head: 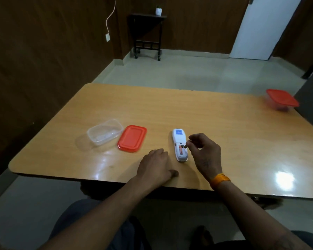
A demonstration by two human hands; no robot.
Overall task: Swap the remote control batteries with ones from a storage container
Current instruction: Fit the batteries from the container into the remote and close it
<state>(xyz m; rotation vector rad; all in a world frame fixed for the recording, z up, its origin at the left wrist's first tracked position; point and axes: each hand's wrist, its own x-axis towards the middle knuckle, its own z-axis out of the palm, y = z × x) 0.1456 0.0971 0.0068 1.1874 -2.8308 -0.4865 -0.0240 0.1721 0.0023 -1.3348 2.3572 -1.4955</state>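
Holding: small dark battery [185, 146] pinched in my right hand [205, 155] fingertips, at the remote's open bay
Right hand: closed on the battery, other fingers curled, just right of the remote; orange band [220, 179] on the wrist
Left hand [154, 164]: flat, palm down on the table [224, 127], fingers loosely together, holding nothing, just left of the remote
Remote [179, 144]: white, face down, lower centre of frame, back cover off; one orange battery [180, 150] seated in the bay
Clear container [105, 132]: open, centre left; contents too faint to tell
Red lid [132, 138]: flat on the table, touching the container's right side, left of the remote
Second container [281, 100]: red lid on, far right edge of the table, well apart from everything else
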